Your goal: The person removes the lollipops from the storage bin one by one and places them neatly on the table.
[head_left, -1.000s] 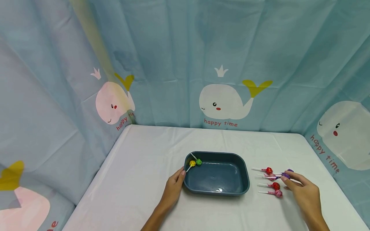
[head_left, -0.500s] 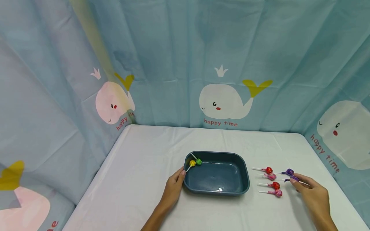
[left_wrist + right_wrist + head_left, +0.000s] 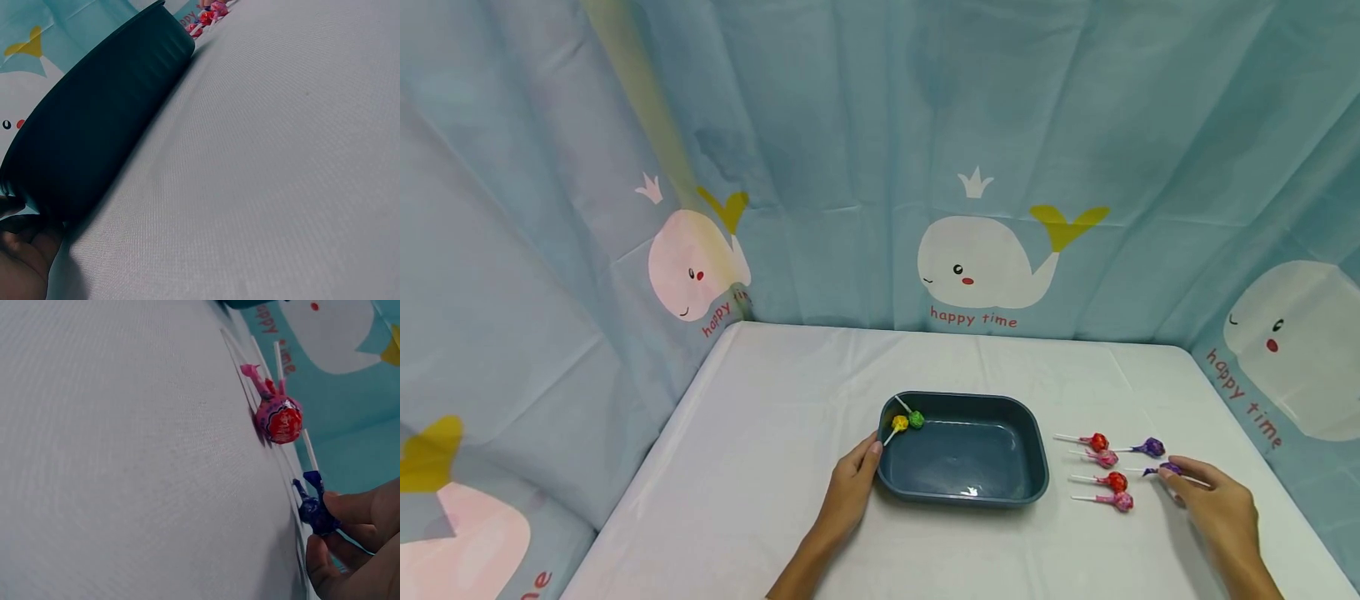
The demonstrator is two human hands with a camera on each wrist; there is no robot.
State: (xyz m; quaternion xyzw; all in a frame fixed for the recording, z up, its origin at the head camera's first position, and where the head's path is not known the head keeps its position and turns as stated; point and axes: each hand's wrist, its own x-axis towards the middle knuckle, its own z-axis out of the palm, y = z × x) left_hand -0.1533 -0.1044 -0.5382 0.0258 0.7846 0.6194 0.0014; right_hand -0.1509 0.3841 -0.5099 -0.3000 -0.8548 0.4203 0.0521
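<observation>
My left hand point(image 3: 850, 483) grips the left end of a dark blue rectangular tray point(image 3: 970, 454). In the tray's left corner lie a yellow lollipop point(image 3: 900, 423) and a green lollipop point(image 3: 917, 419). To the right of the tray, my right hand point(image 3: 1217, 500) pinches a purple lollipop point(image 3: 324, 519) by its wrapped head, stick pointing left. Whether it touches the cloth I cannot tell. Just behind it lies another purple lollipop point(image 3: 1152, 447). Nearby on the table are two red lollipops point(image 3: 1099, 442) and two pink lollipops point(image 3: 1122, 502), sticks pointing left.
White cloth covers the table point(image 3: 760, 450). Blue curtains point(image 3: 835, 167) printed with whales hang along its back and both sides. The tray's right end stands a short gap from the lollipop sticks.
My right hand has shifted right with the purple lollipop, away from over the pink one, then moved only slightly. The left hand and tray have stayed in place.
</observation>
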